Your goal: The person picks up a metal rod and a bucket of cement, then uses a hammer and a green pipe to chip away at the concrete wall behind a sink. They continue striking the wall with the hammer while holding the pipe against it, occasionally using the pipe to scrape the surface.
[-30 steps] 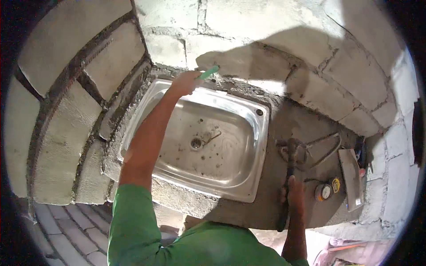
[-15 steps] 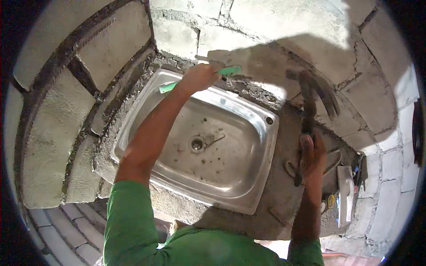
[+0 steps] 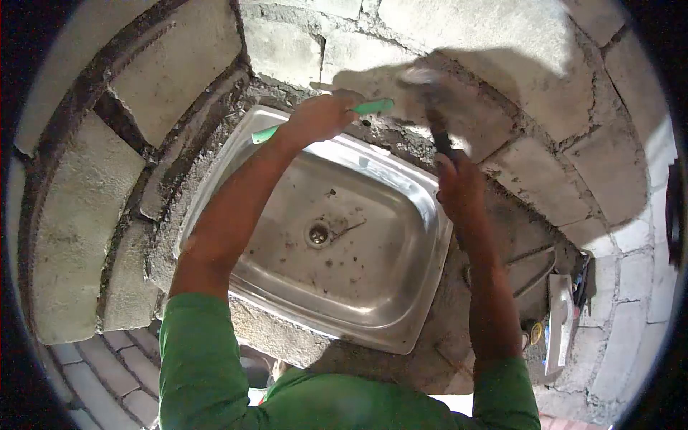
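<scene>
Toward the back edge of the gritty worktop (image 3: pixel 505 208), the left hand (image 3: pixel 320 119) wraps round one flat green bar (image 3: pixel 375 107) above one rectangular steel sink (image 3: pixel 387 265); near the sink's back right corner, the right hand (image 3: pixel 462 185) clenches one dark-handled hammer (image 3: pixel 441 136), its head blurred.

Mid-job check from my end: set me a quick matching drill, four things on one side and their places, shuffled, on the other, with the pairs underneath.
Things
1. Green bar
2. Hammer
3. Drain
4. Flat pale plate

Places
A. Low in the basin of the sink
B. Gripped in the left hand
C. Toward the right end of the counter
D. Gripped in the right hand

Pairs: 1-B, 2-D, 3-A, 4-C
</scene>
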